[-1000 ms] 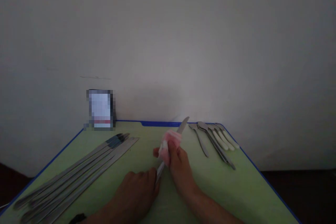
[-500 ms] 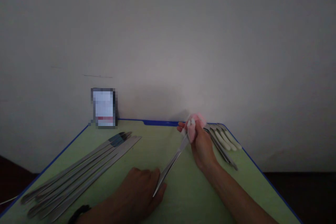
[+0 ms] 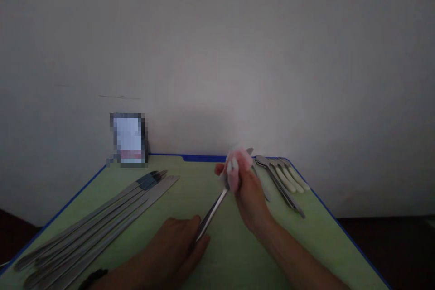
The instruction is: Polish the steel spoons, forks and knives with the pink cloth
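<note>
My left hand (image 3: pixel 180 244) is closed around the handle of a metal table knife (image 3: pixel 215 204), which slants up and away to the right. My right hand (image 3: pixel 249 190) pinches a pink and white cloth (image 3: pixel 239 158) around the far part of the knife. A metal tip pokes out beyond the cloth; the stretch between is hidden. To the left, several long metal knives (image 3: pixel 102 217) lie side by side, handles toward me. Right of my right hand lie metal spoons (image 3: pixel 280 183) and several utensils with cream handles (image 3: pixel 292 179).
The light green table (image 3: pixel 163 204) has a blue rim and stands against a grey wall (image 3: pixel 217 54). A blurred upright device with a lit screen (image 3: pixel 129 138) stands at the back left. Another metal utensil (image 3: pixel 263 186) lies partly behind my right hand.
My right hand and the cloth have shifted left and slightly nearer along the knife, and its tip now shows beyond the cloth. My left hand keeps its hold.
</note>
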The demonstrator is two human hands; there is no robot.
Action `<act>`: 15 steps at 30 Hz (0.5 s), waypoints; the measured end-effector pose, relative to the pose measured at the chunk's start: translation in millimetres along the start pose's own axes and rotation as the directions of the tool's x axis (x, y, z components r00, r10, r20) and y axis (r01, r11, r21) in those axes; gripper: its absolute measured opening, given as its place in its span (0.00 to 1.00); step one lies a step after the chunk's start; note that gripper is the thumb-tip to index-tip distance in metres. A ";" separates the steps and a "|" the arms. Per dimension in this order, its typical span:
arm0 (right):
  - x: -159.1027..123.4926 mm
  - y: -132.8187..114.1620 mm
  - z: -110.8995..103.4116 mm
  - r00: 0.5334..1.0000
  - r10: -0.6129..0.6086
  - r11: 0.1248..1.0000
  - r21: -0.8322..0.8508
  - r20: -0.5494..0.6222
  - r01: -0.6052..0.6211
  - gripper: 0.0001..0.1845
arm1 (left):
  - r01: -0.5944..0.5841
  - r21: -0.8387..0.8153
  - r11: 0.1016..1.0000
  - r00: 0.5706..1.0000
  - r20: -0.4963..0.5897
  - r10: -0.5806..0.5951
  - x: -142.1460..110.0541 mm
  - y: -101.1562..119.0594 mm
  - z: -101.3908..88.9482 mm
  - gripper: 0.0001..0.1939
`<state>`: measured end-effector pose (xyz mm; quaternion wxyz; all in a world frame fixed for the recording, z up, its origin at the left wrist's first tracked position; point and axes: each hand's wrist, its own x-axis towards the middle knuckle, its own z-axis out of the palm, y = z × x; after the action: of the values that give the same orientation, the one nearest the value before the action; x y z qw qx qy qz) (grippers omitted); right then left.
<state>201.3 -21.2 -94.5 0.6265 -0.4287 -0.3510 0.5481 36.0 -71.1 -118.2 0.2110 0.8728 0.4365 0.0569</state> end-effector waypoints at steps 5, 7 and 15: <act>27.3 -30.8 -13.7 0.983 -0.093 0.970 0.210 -0.158 0.125 0.17 | -0.006 -0.200 0.980 0.998 0.062 0.019 -11.1 2.5 -5.8 0.19; 25.8 -30.8 -13.2 0.976 -0.123 0.965 0.206 -0.181 0.160 0.16 | 0.032 -0.318 0.948 0.998 0.063 -0.012 -12.4 2.8 -7.3 0.20; -20.4 16.4 11.6 0.991 0.096 0.970 -0.232 0.097 -0.071 0.18 | 0.101 -0.506 0.857 0.992 -0.018 -0.128 -2.1 -1.6 -2.4 0.19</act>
<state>181.3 -39.0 -104.5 0.5296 -0.4819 -0.4265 0.5526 32.8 -71.2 -116.5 0.4234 0.7581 0.4628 0.1783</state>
